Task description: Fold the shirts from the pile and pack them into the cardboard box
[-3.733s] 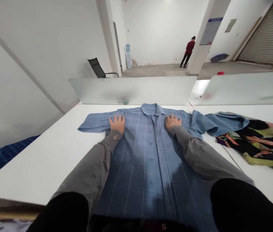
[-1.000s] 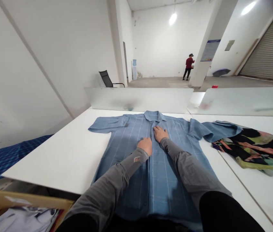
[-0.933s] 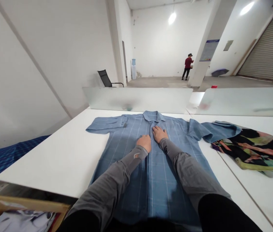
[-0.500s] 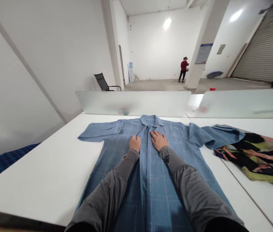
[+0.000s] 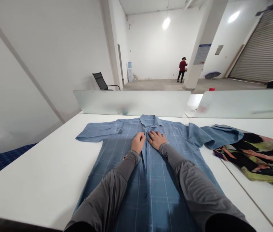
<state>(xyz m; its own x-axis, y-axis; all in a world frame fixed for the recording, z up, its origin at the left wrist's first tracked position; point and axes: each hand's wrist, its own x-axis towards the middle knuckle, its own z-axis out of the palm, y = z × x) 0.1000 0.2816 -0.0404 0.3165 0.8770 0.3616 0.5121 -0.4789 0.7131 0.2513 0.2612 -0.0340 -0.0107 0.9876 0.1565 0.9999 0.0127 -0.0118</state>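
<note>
A blue checked shirt (image 5: 117,174) lies front up on the white table, collar at the far side and sleeves out to both sides. My left hand (image 5: 138,142) is closed, pinching the edge of the shirt's front opening below the collar. Flat on the other front panel rests my right hand (image 5: 157,140), fingers spread and pressing the cloth beside the opening. The two hands are close together but apart.
The white table (image 5: 42,180) has a frosted divider (image 5: 131,101) along its far edge. A multicoloured printed cloth (image 5: 259,154) lies under the right sleeve's end. Farther back are a black chair (image 5: 100,80) and a standing person (image 5: 182,69). Dark blue cloth (image 5: 3,159) shows at left.
My left hand has moved slightly right and up, drawing the front edge of the shirt toward the other panel. My right hand stays nearly in place on the cloth.
</note>
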